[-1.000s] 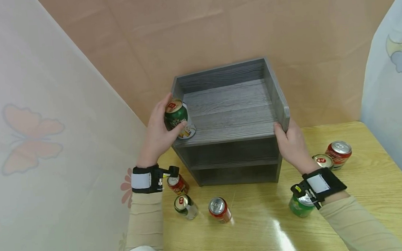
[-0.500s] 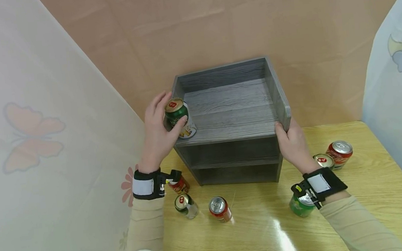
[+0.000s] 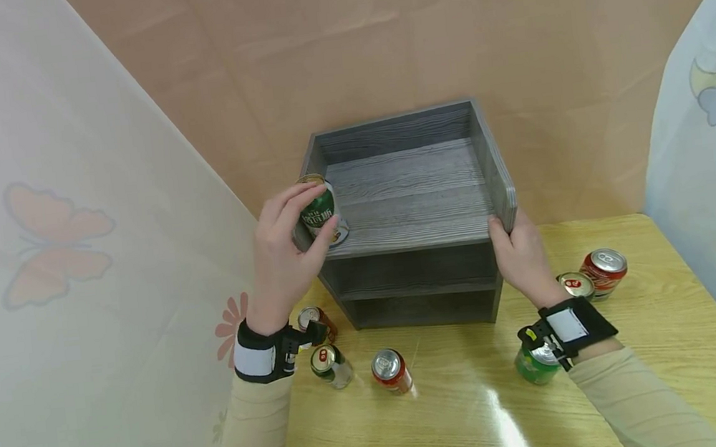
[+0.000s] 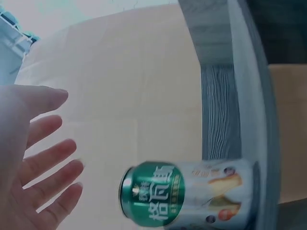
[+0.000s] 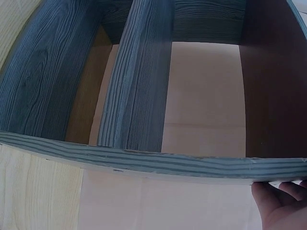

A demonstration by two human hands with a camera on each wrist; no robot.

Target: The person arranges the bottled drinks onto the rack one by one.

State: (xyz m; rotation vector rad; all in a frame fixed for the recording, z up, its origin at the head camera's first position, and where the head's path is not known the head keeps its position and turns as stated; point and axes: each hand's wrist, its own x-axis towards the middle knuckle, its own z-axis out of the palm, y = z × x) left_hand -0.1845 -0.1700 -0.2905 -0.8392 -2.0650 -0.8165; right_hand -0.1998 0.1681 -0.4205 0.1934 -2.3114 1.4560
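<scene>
Left fingers [image 4: 53, 153] spread, off the can [image 4: 196, 195]; right fingers [image 5: 265, 194] grip the shelf [image 3: 405, 208].
We judge that can done, upright on the top board just beyond our left fingers; six cans [image 3: 392, 373], below our fingers on the table [image 3: 442, 420], seem left.

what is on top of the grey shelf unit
A green and white can stands upright atop the grey shelf unit, at its left end. In the head view the left hand hides the can's left side and part of its lid.

tan backdrop [image 3: 405, 39], pale printed sheets [image 3: 122, 325], shiny wooden table [image 3: 446, 402].
</scene>
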